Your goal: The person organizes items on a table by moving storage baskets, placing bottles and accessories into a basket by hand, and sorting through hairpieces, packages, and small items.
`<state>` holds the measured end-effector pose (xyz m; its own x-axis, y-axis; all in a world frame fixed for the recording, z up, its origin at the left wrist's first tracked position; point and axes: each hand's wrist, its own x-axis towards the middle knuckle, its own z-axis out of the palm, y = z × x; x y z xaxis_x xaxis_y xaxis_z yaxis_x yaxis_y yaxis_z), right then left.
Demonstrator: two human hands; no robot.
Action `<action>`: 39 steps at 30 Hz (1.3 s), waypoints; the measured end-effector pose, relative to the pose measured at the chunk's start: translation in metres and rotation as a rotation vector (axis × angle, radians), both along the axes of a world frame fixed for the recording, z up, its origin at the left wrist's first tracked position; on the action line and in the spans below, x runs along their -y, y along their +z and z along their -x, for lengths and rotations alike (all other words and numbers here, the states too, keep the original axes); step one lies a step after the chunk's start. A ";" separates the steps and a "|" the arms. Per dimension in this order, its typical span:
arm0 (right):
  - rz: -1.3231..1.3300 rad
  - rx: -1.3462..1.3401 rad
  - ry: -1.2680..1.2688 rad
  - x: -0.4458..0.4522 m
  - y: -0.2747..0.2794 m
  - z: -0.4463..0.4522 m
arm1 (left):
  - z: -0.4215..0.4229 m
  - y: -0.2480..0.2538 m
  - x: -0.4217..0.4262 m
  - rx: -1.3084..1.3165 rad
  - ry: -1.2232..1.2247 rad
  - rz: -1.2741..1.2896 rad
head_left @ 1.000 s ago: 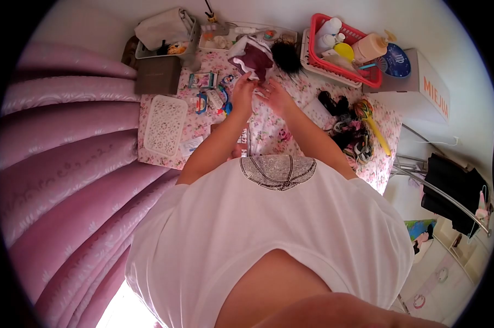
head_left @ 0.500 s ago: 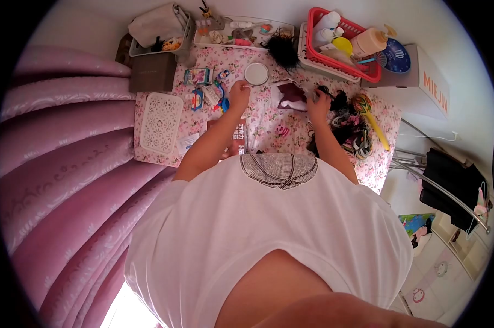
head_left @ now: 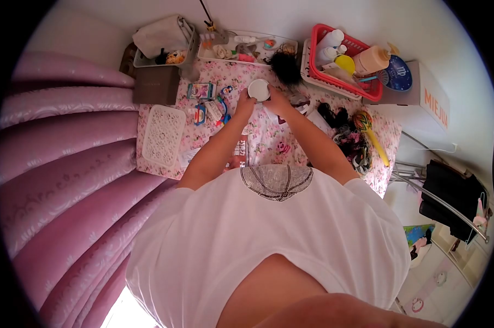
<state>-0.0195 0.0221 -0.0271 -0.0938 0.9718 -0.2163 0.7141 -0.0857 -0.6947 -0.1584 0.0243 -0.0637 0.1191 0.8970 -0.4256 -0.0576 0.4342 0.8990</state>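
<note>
"Checking out pink curtains (head_left: 66,136) by a floral tabletop (head_left: 268,146), what's on it?"

"Red basket (head_left: 320,52) of bottles (head_left: 332,39) far right, white tray (head_left: 214,58) of odds and ends along the back."

"And the hands?"

"Left hand (head_left: 244,104) and right hand (head_left: 277,104) are pinching a round white item (head_left: 259,91) at its edge, so it's right between them. Can't tell if it's lifted, tbh."
</note>
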 end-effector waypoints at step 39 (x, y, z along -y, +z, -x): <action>0.191 -0.915 -0.868 -0.078 0.004 0.018 | 0.032 0.023 0.012 0.209 0.168 0.286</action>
<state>-0.0380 0.0998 -0.0235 0.3661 0.7494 -0.5518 -0.3575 -0.4342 -0.8268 -0.1904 0.0124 -0.0406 0.0909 0.7601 -0.6434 -0.3186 0.6343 0.7044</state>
